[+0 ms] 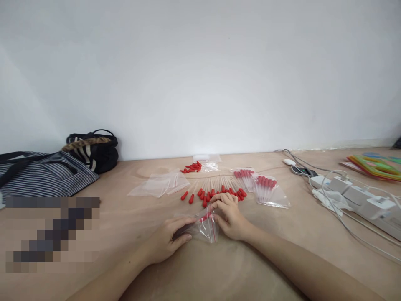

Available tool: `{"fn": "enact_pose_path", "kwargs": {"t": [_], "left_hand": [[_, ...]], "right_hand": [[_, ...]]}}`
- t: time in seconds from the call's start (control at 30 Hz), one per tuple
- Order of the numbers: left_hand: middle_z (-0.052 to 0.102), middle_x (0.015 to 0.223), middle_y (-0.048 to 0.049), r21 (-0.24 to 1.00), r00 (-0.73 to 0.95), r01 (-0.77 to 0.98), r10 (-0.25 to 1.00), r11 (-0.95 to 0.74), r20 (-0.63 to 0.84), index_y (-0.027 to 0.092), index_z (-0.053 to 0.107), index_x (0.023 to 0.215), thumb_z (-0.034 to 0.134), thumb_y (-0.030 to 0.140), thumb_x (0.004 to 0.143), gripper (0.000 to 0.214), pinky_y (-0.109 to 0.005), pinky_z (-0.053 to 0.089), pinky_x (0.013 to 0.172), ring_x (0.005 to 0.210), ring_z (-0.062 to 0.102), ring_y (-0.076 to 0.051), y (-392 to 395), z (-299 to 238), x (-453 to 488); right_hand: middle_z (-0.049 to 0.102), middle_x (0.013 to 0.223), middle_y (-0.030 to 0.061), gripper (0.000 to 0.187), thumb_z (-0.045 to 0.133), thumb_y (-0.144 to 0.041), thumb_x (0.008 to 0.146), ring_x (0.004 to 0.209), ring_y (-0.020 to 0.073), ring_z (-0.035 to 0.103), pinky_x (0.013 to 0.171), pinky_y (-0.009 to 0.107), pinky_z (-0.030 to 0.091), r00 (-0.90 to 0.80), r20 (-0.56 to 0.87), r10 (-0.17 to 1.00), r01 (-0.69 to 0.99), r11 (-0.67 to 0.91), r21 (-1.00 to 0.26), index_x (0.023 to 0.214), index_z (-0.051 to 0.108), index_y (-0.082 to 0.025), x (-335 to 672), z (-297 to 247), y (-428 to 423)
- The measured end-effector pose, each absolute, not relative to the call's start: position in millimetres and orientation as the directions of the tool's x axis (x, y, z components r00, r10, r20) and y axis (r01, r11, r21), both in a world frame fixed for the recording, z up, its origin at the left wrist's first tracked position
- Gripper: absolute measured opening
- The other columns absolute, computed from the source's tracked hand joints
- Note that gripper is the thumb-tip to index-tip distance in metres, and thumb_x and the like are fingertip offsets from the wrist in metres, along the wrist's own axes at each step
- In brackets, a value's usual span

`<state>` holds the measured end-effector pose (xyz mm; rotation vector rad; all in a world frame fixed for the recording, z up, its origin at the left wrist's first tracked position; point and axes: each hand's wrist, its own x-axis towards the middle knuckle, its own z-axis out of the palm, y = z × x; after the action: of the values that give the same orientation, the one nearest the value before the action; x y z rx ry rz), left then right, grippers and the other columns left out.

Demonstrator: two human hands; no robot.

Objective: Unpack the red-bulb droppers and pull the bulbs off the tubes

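Note:
My left hand [171, 240] pinches the left end of a clear zip bag [205, 230] between thumb and fingers. A dropper's red rubber bulb [205, 216] shows through the upper part of this bag. My right hand [231, 215] is curled at the bag's mouth, by the red zip line, its fingers closed on that edge; whether they also grip a dropper is hidden. Just beyond my hands lies a fanned pile of glass droppers [204, 195], their red bulbs towards me. Two filled zip bags of droppers [266, 190] lie to the right of the pile.
Flat empty zip bags [161, 184] lie left of the pile. Loose red bulbs [191, 168] and thin clear tubes [210, 165] are farther back. A power strip with chargers and cables [360, 196] takes up the right side. Striped bag [56, 173] and black bag [103, 152] stand left.

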<state>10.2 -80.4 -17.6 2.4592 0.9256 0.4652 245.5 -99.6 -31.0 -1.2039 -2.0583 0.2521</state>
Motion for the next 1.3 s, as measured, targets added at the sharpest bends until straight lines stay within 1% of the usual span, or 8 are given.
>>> {"fn": "enact_pose_path", "kwargs": {"t": [0.27,0.37,0.6,0.7,0.83,1.0,1.13,1.3], "left_hand": [[0.058,0.119,-0.0025,0.526,0.716,0.549,0.69,-0.65,0.104,0.028,0.054,0.116,0.052,0.028,0.079,0.037,-0.037,0.04,0.095,0.109,0.052,-0.021,-83,-13,12],[0.055,0.122,-0.0044,0.537,0.708,0.541,0.695,-0.648,0.125,0.027,0.053,0.117,0.055,0.033,0.077,0.04,-0.038,0.039,0.096,0.112,0.05,-0.023,-84,-13,13],[0.056,0.097,-0.0079,0.58,0.257,0.746,0.945,-0.328,0.203,0.019,0.052,0.111,0.058,0.048,0.069,0.051,-0.042,0.044,0.081,0.093,0.054,-0.026,-85,-22,8],[0.055,0.078,-0.0023,0.733,0.219,0.636,0.967,-0.24,0.127,0.018,0.044,0.117,0.059,0.048,0.067,0.061,-0.036,0.046,0.069,0.072,0.056,-0.02,-84,-23,8],[0.056,0.071,0.0019,0.951,0.234,0.267,0.968,-0.153,0.089,0.019,0.044,0.113,0.063,0.044,0.064,0.059,-0.028,0.046,0.063,0.063,0.056,-0.014,-77,-19,9],[0.06,0.063,0.0004,0.944,0.039,0.31,0.993,-0.115,0.108,0.016,0.065,0.076,0.067,0.048,0.051,0.04,-0.024,0.046,0.057,0.061,0.056,-0.015,-56,2,-14],[0.06,0.057,0.0024,0.937,-0.279,0.33,0.937,-0.113,0.211,0.018,0.065,0.09,0.068,0.042,0.05,0.046,-0.021,0.044,0.05,0.056,0.057,-0.014,-29,19,-50],[0.061,0.068,0.0,0.876,-0.393,0.477,0.877,-0.065,0.278,0.017,0.064,0.092,0.07,0.034,0.05,0.046,-0.028,0.048,0.063,0.066,0.059,-0.019,5,10,-87]], "right_hand": [[0.056,0.106,0.0009,0.023,0.063,-0.038,0.07,0.099,0.0207,0.043,0.086,0.042,0.022,-0.416,0.362,0.834,0.695,0.548,-0.465,0.091,0.062,-0.028,254,-27,-103],[0.056,0.103,-0.0007,0.014,0.061,-0.04,0.073,0.097,0.0199,0.044,0.084,0.041,0.022,-0.428,0.346,0.835,0.699,0.548,-0.459,0.081,0.065,-0.03,253,-28,-103],[0.056,0.096,0.0011,0.007,0.056,-0.022,0.077,0.089,0.0153,0.05,0.082,0.036,0.026,-0.437,0.43,0.79,0.638,0.609,-0.471,0.081,0.06,-0.022,254,-34,-99],[0.057,0.094,0.0012,0.006,0.054,-0.02,0.077,0.088,0.0151,0.051,0.081,0.034,0.028,-0.444,0.461,0.768,0.613,0.636,-0.469,0.081,0.059,-0.022,254,-36,-99],[0.057,0.095,0.0027,0.003,0.054,-0.022,0.078,0.09,0.0163,0.052,0.08,0.034,0.03,-0.421,0.5,0.757,0.599,0.646,-0.473,0.079,0.056,-0.021,253,-36,-100],[0.061,0.087,0.003,0.008,0.05,-0.025,0.081,0.083,0.0163,0.056,0.082,0.036,0.03,-0.271,0.615,0.74,0.618,0.624,-0.478,0.086,0.053,-0.021,254,-36,-100],[0.063,0.073,-0.0002,0.015,0.05,-0.033,0.081,0.069,0.0146,0.057,0.081,0.036,0.028,-0.02,0.688,0.725,0.708,0.497,-0.503,0.08,0.057,-0.02,260,-37,-91],[0.061,0.062,-0.0022,0.029,0.048,-0.045,0.078,0.06,0.0131,0.055,0.081,0.036,0.025,0.245,0.687,0.684,0.803,0.253,-0.539,0.068,0.059,-0.02,270,-39,-71]]}}
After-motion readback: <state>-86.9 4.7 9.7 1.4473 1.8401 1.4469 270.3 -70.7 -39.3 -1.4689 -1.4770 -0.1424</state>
